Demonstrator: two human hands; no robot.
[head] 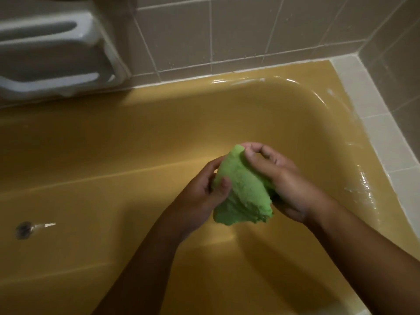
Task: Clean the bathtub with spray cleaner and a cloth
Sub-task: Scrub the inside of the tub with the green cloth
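Note:
A bunched green cloth [244, 189] hangs in the air over the mustard-yellow bathtub [136, 137], held between both hands. My left hand [204, 189] grips its left side, thumb lying across the front. My right hand [279, 178] holds the right side and pinches the top corner with fingertips. The tub's right end wall looks wet and shiny. No spray bottle is in view.
The drain [23, 229] sits at the tub floor's left. A white plastic seat or step [52, 53] stands on the far rim at the upper left. Grey tiled walls [227, 32] and a pale tiled ledge [384, 133] border the tub at the back and right.

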